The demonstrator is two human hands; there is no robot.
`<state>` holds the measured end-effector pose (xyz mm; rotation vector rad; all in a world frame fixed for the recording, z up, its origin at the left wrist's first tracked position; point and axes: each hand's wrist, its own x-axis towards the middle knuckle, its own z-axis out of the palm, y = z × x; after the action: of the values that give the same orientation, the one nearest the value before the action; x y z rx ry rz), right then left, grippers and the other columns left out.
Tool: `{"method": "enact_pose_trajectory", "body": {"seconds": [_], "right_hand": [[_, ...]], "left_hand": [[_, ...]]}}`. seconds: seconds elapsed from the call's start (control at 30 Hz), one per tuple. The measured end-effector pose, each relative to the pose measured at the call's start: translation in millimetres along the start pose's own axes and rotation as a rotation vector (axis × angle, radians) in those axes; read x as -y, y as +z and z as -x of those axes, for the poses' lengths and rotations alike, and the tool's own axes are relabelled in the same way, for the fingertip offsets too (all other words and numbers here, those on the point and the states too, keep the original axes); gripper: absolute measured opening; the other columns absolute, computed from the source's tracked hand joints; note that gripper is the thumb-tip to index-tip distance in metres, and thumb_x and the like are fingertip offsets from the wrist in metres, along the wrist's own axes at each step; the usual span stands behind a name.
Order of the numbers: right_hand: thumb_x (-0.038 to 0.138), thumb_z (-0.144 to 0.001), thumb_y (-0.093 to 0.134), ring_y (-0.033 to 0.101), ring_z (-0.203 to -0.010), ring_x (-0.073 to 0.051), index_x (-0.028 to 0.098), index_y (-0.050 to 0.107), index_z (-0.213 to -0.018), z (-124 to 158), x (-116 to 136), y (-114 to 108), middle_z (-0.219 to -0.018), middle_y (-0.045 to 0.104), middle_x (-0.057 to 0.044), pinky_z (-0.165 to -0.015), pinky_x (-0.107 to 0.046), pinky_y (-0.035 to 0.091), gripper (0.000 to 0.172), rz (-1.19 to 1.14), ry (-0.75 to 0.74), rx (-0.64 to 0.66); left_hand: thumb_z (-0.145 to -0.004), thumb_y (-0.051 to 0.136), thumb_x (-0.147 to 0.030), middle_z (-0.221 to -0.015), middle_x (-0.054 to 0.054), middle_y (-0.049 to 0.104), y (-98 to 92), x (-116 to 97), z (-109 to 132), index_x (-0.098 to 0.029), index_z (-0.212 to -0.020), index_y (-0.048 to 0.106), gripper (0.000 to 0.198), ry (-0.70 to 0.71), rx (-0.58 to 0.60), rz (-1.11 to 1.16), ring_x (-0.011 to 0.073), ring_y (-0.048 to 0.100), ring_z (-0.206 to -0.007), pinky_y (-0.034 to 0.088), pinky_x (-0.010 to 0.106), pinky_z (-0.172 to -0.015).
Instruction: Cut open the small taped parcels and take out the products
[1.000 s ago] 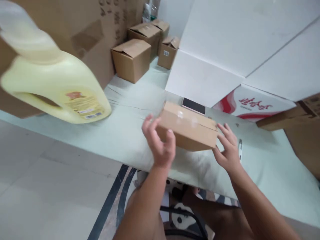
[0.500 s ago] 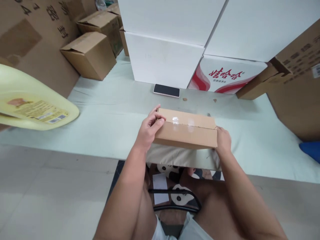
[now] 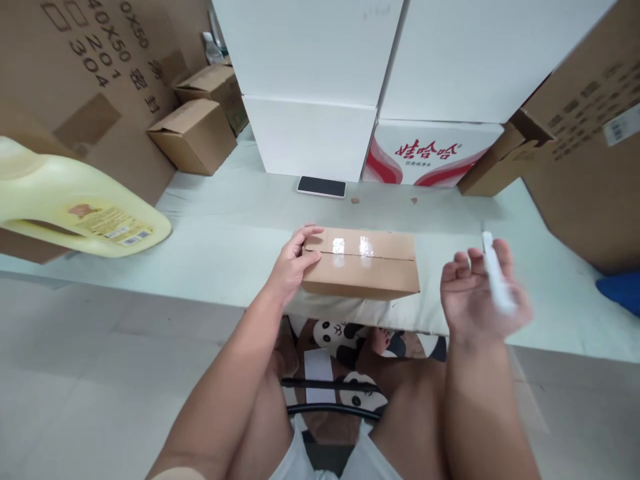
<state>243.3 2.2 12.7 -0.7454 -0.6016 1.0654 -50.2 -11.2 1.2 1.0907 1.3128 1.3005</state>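
Observation:
A small brown cardboard box [image 3: 360,272] rests near the table's front edge, its top seam crossed by two shiny pieces of clear tape. My left hand [image 3: 293,263] grips the box's left end, thumb on top and fingers over the far side. To the right of the box, apart from it, my right hand [image 3: 483,293] is raised palm up with its fingers curled. It holds a slim white tool [image 3: 496,277], blurred by motion, with a thin tip pointing away from me; it looks like a utility knife.
A phone [image 3: 321,187] lies before stacked white cartons [image 3: 313,137]. A yellow jug [image 3: 95,203] stands left, near brown boxes [image 3: 195,137]. Small brown scraps [image 3: 355,200] lie on the pale tablecloth [image 3: 225,227]. A large carton [image 3: 590,167] and a blue item [image 3: 620,293] are at right.
My right hand has left the box's right end and moved right, turning palm up with the white knife now showing. My left hand stays on the box. The view has shifted slightly.

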Motion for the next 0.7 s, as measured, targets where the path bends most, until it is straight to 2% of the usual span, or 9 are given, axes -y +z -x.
{"method": "enact_pose_trajectory", "body": {"seconds": [0.1, 0.17, 0.2, 0.27, 0.37, 0.43, 0.7], "right_hand": [[0.023, -0.067, 0.072, 0.065, -0.060, -0.007, 0.026, 0.076, -0.094, 19, 16, 18, -0.070, 0.069, 0.005, -0.057, -0.018, 0.054, 0.027, -0.037, -0.051, 0.098], [0.028, -0.077, 0.074, 0.054, -0.047, -0.006, 0.027, 0.077, -0.083, 29, 14, 32, -0.057, 0.062, 0.007, -0.046, -0.016, 0.046, 0.007, 0.046, -0.089, 0.172], [0.033, -0.082, 0.073, 0.050, -0.043, -0.005, 0.026, 0.078, -0.080, 33, 11, 39, -0.053, 0.058, 0.006, -0.042, -0.016, 0.041, 0.008, 0.123, -0.108, 0.221], [0.040, -0.090, 0.068, 0.049, -0.041, -0.006, 0.024, 0.080, -0.078, 40, 4, 49, -0.049, 0.057, 0.004, -0.040, -0.017, 0.037, 0.023, 0.338, -0.150, 0.333], [0.042, -0.095, 0.064, 0.053, -0.043, -0.007, 0.021, 0.082, -0.077, 46, -2, 57, -0.048, 0.058, 0.002, -0.043, -0.019, 0.040, 0.033, 0.620, -0.206, 0.469], [0.041, -0.097, 0.061, 0.053, -0.042, -0.007, 0.020, 0.082, -0.076, 47, -2, 57, -0.046, 0.057, 0.002, -0.043, -0.019, 0.040, 0.036, 0.701, -0.220, 0.489], [0.032, -0.093, 0.064, 0.056, -0.046, -0.006, 0.020, 0.083, -0.078, 50, -6, 66, -0.052, 0.062, 0.003, -0.050, -0.018, 0.046, 0.027, 0.923, -0.243, 0.556]], "left_hand": [[-0.068, 0.068, -0.029, -0.118, 0.004, 0.065, 11.3, -1, 5, -0.028, -0.119, 0.065, 0.051, -0.068, 0.033, 0.003, 0.0234, 0.061, -0.099, 0.052, 0.034, -0.084], [-0.070, 0.068, -0.030, -0.115, 0.003, 0.064, 17.9, 0, 7, -0.027, -0.119, 0.065, 0.050, -0.036, 0.049, -0.025, 0.0220, 0.060, -0.096, 0.051, 0.033, -0.084], [-0.071, 0.067, -0.030, -0.119, 0.004, 0.063, 20.4, 2, 7, -0.027, -0.119, 0.065, 0.048, 0.004, 0.052, -0.050, 0.0226, 0.060, -0.101, 0.051, 0.034, -0.087], [-0.074, 0.066, -0.031, -0.128, 0.005, 0.060, 23.6, 5, 8, -0.027, -0.118, 0.064, 0.044, 0.090, 0.057, -0.104, 0.0257, 0.058, -0.114, 0.049, 0.037, -0.098], [-0.078, 0.064, -0.031, -0.135, 0.007, 0.056, 24.9, 9, 8, -0.026, -0.116, 0.064, 0.038, 0.165, 0.067, -0.154, 0.0297, 0.050, -0.132, 0.044, 0.042, -0.109], [-0.079, 0.065, -0.032, -0.137, 0.008, 0.054, 24.8, 10, 8, -0.025, -0.113, 0.063, 0.035, 0.179, 0.077, -0.165, 0.0308, 0.047, -0.137, 0.043, 0.043, -0.111], [-0.079, 0.063, -0.032, -0.130, 0.007, 0.055, 27.2, 12, 10, -0.028, -0.121, 0.047, 0.045, 0.124, 0.074, -0.058, 0.0254, 0.056, -0.118, 0.046, 0.044, -0.106]]}}
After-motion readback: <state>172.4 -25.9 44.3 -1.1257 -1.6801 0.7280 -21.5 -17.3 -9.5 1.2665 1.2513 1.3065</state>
